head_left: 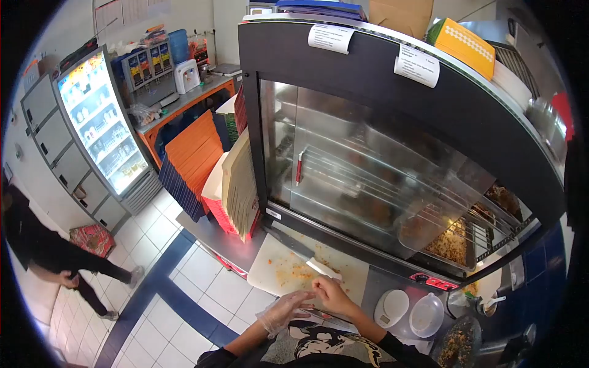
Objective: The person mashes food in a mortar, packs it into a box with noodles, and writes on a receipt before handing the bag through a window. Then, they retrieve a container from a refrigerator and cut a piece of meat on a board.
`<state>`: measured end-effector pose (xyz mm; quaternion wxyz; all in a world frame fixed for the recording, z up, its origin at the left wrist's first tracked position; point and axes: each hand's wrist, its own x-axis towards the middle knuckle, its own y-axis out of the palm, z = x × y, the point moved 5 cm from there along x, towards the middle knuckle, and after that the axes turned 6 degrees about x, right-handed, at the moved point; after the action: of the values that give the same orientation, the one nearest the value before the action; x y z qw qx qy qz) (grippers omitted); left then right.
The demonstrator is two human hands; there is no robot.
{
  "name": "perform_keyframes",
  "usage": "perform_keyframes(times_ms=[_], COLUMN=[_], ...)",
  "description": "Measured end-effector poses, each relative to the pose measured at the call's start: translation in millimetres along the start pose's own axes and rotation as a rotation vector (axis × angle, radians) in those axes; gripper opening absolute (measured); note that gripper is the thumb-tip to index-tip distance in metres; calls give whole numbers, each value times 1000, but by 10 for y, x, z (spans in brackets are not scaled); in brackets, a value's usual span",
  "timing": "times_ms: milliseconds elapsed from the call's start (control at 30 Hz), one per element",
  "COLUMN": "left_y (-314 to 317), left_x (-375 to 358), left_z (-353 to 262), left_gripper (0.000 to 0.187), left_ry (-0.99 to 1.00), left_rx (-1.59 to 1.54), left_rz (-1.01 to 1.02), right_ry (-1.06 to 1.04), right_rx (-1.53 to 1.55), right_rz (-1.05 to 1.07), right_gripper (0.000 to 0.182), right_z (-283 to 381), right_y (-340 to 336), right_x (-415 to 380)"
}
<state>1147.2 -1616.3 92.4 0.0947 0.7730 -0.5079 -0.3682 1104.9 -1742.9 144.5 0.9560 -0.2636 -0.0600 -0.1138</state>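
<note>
My left hand point(287, 311), in a clear plastic glove, is held over the near edge of a white cutting board point(264, 273). Its fingers look stretched toward my right hand point(333, 295), which appears bare. The right fingers are curled closed close to the left fingertips; whatever they pinch is too small to make out. Beyond both hands, a large knife lies on the board, its dark blade point(289, 243) pointing away to the left and its white handle point(323, 268) just past my right hand. Orange crumbs point(293, 270) are scattered around it.
A glass-fronted warming cabinet point(343, 165) stands behind the board, with a food tray point(451, 242) inside. To the right are a white scale point(391, 308), a plastic tub point(426, 314) and a food bowl point(459, 343). Folded boxes point(236, 190) stand left. Another person point(55, 245) is at far left.
</note>
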Motion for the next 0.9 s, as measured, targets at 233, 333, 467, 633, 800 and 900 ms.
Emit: perform_keyframes(times_ms=[233,333,467,633,800,900], left_y=[18,129,218,300,197,188], left_x=[92,53,32,-32,4,57], left_z=[84,72,15,-12,-32,-352], left_gripper=[40,42,41,74,93,96], left_ry=[-75,-78,-103,-73,68,298], left_rx=[-142,-223,-171,131,-113,-238], left_rz=[46,113,117,425,578,337], right_ry=[-87,-62,-161,-235,-87,160], right_rx=[196,247,42,-242,-114,427], right_rz=[-6,-28,-57,-242,-433,-593], right_gripper=[15,13,10,8,6,7], right_z=[129,34,183,90,3,-75], right_y=[2,62,54,-98,-364,-259], right_x=[-16,-48,-75,-67,-89,-184])
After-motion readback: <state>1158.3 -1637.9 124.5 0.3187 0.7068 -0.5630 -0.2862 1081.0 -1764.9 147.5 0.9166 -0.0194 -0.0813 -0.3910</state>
